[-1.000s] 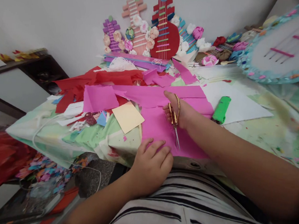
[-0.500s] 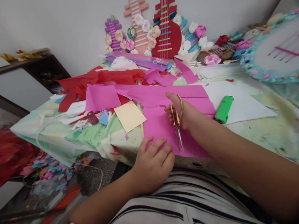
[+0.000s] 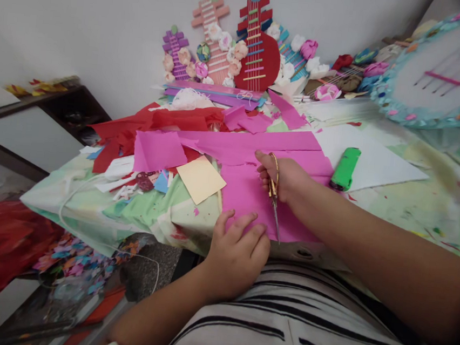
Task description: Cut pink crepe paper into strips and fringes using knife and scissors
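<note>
Gold-handled scissors (image 3: 274, 205) are held in my right hand (image 3: 282, 176), blades pointing down toward the table's front edge and closed together. Beneath them lies a sheet of pink paper (image 3: 244, 193), its lower edge at the front of the table. My left hand (image 3: 241, 252) rests at that edge with fingers spread, the fingertips on the paper. A pale yellow square of paper (image 3: 201, 180) sits just left of the pink sheet. Further left is a smaller pink piece (image 3: 159, 152).
A green wrapped block (image 3: 345, 169) lies on white board (image 3: 377, 162) at right. Red paper (image 3: 125, 143), white string (image 3: 191, 99) and scraps spread over the left and back. Paper-craft instruments, one red (image 3: 260, 61), lean on the wall. A large blue-rimmed piece (image 3: 409, 122) stands right.
The scissors' blades have come together and their tips sit slightly lower, with my right hand turned a little and lowered. My left hand stays in place on the paper.
</note>
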Action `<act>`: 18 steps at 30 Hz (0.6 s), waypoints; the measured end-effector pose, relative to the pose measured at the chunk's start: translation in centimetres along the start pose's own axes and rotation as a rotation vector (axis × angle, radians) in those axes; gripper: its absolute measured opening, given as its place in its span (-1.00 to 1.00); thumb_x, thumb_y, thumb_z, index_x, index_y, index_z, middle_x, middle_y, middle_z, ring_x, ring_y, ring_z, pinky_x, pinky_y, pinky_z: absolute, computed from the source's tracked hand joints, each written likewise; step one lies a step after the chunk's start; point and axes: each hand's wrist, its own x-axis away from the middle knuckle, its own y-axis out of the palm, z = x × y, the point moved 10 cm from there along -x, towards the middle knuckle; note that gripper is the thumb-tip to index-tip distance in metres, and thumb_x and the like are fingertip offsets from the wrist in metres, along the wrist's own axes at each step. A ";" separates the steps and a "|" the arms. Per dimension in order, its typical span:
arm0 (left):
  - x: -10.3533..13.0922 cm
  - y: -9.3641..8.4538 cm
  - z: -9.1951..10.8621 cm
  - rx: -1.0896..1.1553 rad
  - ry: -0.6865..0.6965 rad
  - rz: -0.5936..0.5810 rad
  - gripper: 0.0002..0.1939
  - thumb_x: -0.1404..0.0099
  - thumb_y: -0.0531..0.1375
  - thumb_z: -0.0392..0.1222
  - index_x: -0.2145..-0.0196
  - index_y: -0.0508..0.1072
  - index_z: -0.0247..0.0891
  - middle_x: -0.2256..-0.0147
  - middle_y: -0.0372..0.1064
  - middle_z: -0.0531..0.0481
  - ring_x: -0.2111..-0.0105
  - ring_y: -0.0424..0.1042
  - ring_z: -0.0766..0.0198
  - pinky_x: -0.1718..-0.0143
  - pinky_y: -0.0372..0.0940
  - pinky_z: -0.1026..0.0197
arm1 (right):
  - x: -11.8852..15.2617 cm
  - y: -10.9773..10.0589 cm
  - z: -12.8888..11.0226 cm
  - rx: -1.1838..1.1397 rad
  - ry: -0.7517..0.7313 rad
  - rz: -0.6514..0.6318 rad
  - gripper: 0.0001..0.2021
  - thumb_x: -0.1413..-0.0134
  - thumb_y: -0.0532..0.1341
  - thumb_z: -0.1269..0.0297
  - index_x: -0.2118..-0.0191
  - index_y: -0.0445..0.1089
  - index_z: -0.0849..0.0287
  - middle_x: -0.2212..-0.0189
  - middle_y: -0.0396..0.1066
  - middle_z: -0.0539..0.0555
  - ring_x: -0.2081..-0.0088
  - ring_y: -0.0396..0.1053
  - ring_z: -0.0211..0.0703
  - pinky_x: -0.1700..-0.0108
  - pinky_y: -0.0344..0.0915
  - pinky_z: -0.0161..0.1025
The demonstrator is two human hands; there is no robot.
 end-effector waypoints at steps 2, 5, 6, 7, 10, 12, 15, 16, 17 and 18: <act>-0.1 -0.2 -0.1 -0.012 -0.018 0.024 -0.94 -0.10 0.15 -0.36 0.42 0.39 -0.29 0.32 0.45 0.04 0.17 0.34 0.14 0.04 0.03 -0.10 | -0.1 -0.5 -0.2 -0.020 -0.034 0.037 -0.67 0.03 0.12 0.07 0.60 0.11 0.19 0.79 0.07 -0.10 0.75 0.01 -0.44 0.71 0.03 -0.41; -0.1 -0.4 -0.1 -0.022 -0.038 0.050 -0.96 -0.09 0.17 -0.36 0.45 0.39 -0.28 0.32 0.46 0.06 0.16 0.33 0.13 0.03 0.01 -0.12 | -0.2 -1.1 -0.4 -0.062 -0.040 0.076 -0.67 0.04 0.13 0.07 0.61 0.13 0.20 0.80 0.04 -0.11 0.77 0.01 -0.44 0.72 0.03 -0.42; -0.1 -0.4 -0.1 -0.022 -0.039 0.051 -0.96 -0.09 0.17 -0.36 0.46 0.39 -0.27 0.32 0.45 0.06 0.16 0.33 0.13 0.03 0.02 -0.12 | -0.2 -1.2 -0.6 -0.078 -0.037 0.087 -0.67 0.04 0.12 0.07 0.61 0.12 0.20 0.80 0.03 -0.12 0.77 0.01 -0.45 0.72 0.03 -0.42; -0.1 -0.4 -0.1 -0.023 -0.038 0.053 -0.96 -0.09 0.17 -0.36 0.46 0.39 -0.27 0.33 0.45 0.06 0.15 0.33 0.13 0.03 0.02 -0.11 | -0.2 -1.4 -0.8 -0.099 -0.035 0.099 -0.67 0.02 0.11 0.07 0.61 0.11 0.19 0.80 0.01 -0.12 0.77 0.00 -0.45 0.72 0.03 -0.42; 0.0 -0.3 0.1 -0.022 -0.023 0.058 -0.97 -0.10 0.17 -0.34 0.45 0.40 -0.27 0.31 0.45 0.05 0.13 0.31 0.12 0.03 0.03 -0.11 | -0.2 -2.0 -2.0 -0.163 -0.037 0.115 -0.66 0.01 0.07 0.03 0.59 0.09 0.17 0.78 0.00 -0.11 0.76 -0.03 -0.46 0.73 0.01 -0.42; 0.0 -0.3 0.3 -0.023 -0.012 0.067 -0.97 -0.10 0.17 -0.34 0.46 0.40 -0.28 0.30 0.45 0.05 0.13 0.30 0.11 0.02 0.03 -0.12 | -0.2 -2.4 -3.5 -0.178 -0.064 0.127 -0.64 0.04 0.07 -0.05 0.56 0.11 0.17 0.76 0.02 -0.10 0.75 -0.04 -0.45 0.74 -0.02 -0.42; 0.1 -0.5 0.3 -0.023 -0.014 0.085 -0.96 -0.10 0.16 -0.36 0.45 0.40 -0.29 0.28 0.44 0.04 0.13 0.30 0.11 0.01 0.03 -0.12 | 0.0 -2.6 -7.2 -0.133 -0.174 0.121 -0.54 0.09 -0.01 -0.20 0.54 0.12 0.17 0.74 0.01 -0.09 0.74 -0.04 -0.43 0.73 -0.02 -0.41; 0.2 -0.5 0.3 -0.018 -0.018 0.085 -0.95 -0.10 0.15 -0.36 0.45 0.40 -0.29 0.28 0.44 0.03 0.13 0.30 0.11 0.01 0.03 -0.13 | 0.1 -2.3 -8.4 -0.132 -0.206 0.086 -0.50 0.08 -0.08 -0.24 0.55 0.11 0.17 0.74 0.00 -0.09 0.73 -0.04 -0.43 0.71 0.00 -0.41; 0.2 -0.5 0.3 -0.012 -0.021 0.081 -0.94 -0.10 0.14 -0.37 0.44 0.40 -0.29 0.27 0.44 0.03 0.13 0.29 0.11 0.01 0.02 -0.13 | 0.2 -2.0 -9.5 -0.144 -0.236 0.043 -0.46 0.07 -0.17 -0.27 0.56 0.10 0.17 0.74 -0.02 -0.09 0.73 -0.04 -0.43 0.70 0.02 -0.41; 0.2 -0.5 0.2 -0.006 -0.025 0.078 -0.93 -0.10 0.14 -0.37 0.43 0.40 -0.29 0.27 0.44 0.03 0.13 0.29 0.10 0.01 0.02 -0.13 | 0.3 -1.7 -10.6 -0.161 -0.266 0.002 -0.43 0.07 -0.24 -0.28 0.57 0.08 0.17 0.74 -0.03 -0.09 0.72 -0.02 -0.42 0.68 0.04 -0.40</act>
